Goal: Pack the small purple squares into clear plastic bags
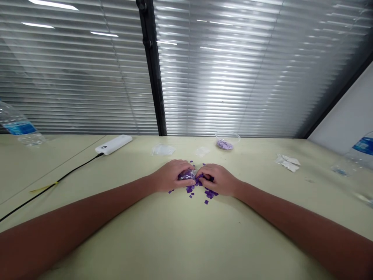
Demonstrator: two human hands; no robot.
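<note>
My left hand [170,175] is closed around a small clear plastic bag [187,175] with purple pieces inside. Close beside it, my right hand [220,179] has its fingers pinched together at the bag's mouth, among small dark purple square pieces [210,193]. Whether those fingers grip some pieces or the bag's edge is hidden. Loose squares lie scattered on the table [140,241] under and around both hands. Beyond the hands stands a round clear plastic bowl [234,139] with lighter purple pieces [224,145] in its bottom.
A white power bank [114,144] with a black cable [78,167] lies at the left. Flat clear plastic bags [163,149] lie behind my hands. Crumpled white paper [288,162] is at the right. Water bottles stand at the far left [20,126] and right [359,153], before window blinds.
</note>
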